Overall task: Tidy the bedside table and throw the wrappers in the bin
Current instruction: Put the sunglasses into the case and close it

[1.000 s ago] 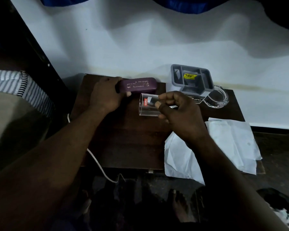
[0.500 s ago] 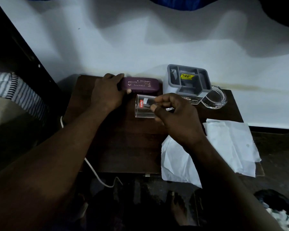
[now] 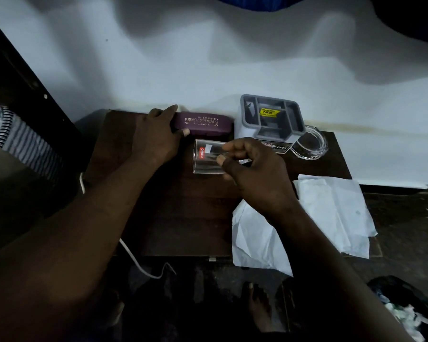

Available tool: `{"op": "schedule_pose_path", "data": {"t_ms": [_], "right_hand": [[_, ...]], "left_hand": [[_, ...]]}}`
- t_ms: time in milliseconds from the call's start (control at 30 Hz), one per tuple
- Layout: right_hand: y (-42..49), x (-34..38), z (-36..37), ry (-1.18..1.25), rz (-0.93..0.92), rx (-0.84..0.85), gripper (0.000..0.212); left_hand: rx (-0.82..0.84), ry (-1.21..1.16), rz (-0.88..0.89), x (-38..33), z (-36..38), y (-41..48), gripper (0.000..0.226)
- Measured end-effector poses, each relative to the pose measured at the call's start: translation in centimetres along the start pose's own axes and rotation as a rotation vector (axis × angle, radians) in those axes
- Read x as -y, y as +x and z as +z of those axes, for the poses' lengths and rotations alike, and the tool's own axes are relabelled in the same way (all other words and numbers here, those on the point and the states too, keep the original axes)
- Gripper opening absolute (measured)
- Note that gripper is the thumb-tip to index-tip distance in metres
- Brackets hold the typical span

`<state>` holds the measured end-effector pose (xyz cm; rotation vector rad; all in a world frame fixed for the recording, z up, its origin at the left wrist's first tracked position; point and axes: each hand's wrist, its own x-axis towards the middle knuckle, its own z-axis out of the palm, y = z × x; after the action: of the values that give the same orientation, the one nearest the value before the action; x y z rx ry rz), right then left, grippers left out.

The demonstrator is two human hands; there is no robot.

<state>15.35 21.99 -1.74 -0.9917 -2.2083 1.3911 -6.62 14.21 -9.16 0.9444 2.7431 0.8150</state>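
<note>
On the dark wooden bedside table (image 3: 183, 218), my left hand (image 3: 156, 137) grips the left end of a purple spectacle case (image 3: 205, 124) lying along the back edge by the wall. My right hand (image 3: 255, 174) holds a clear drinking glass (image 3: 205, 156) with a red label, tilted on its side just in front of the case. A sheet of white paper (image 3: 331, 213) lies over the table's right front corner. A dark bin (image 3: 405, 307) with white scraps inside sits on the floor at the lower right.
A grey desk organiser (image 3: 272, 122) with a yellow sticker stands at the back right, a clear glass ashtray (image 3: 311, 146) beside it. A white cable (image 3: 134, 257) hangs off the table's left front. Striped bedding (image 3: 17, 137) is at the left.
Both hands keep their holds. The case has been pushed a little closer to the wall and the glass has stayed just in front of it.
</note>
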Motion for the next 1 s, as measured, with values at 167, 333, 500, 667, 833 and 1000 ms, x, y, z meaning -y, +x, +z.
{"op": "schedule_pose_path", "data": {"t_ms": [167, 333, 500, 667, 833, 1000], "right_hand": [[0.0, 0.0, 0.0, -0.013, 0.002, 0.004, 0.015], [-0.2, 0.1, -0.2, -0.025, -0.004, 0.009, 0.016], [-0.2, -0.1, -0.7, -0.027, -0.016, -0.002, 0.015], [-0.2, -0.4, -1.7, -0.059, -0.016, -0.016, 0.015], [-0.4, -0.5, -2.7, -0.092, -0.007, 0.002, 0.017], [-0.9, -0.6, -3.3, -0.150, -0.023, 0.017, 0.017]], "left_hand": [[0.004, -0.039, -0.036, -0.1, -0.3, -0.1, 0.082], [-0.020, -0.107, -0.076, -0.4, -0.7, -0.4, 0.090], [-0.026, -0.122, -0.080, -1.7, -1.7, -1.2, 0.094], [-0.103, -0.159, -0.053, -2.9, -3.2, -1.9, 0.085], [-0.141, -0.178, 0.006, -4.2, -4.6, -3.9, 0.080], [-0.183, -0.218, 0.058, -5.0, -6.3, -7.0, 0.074]]}}
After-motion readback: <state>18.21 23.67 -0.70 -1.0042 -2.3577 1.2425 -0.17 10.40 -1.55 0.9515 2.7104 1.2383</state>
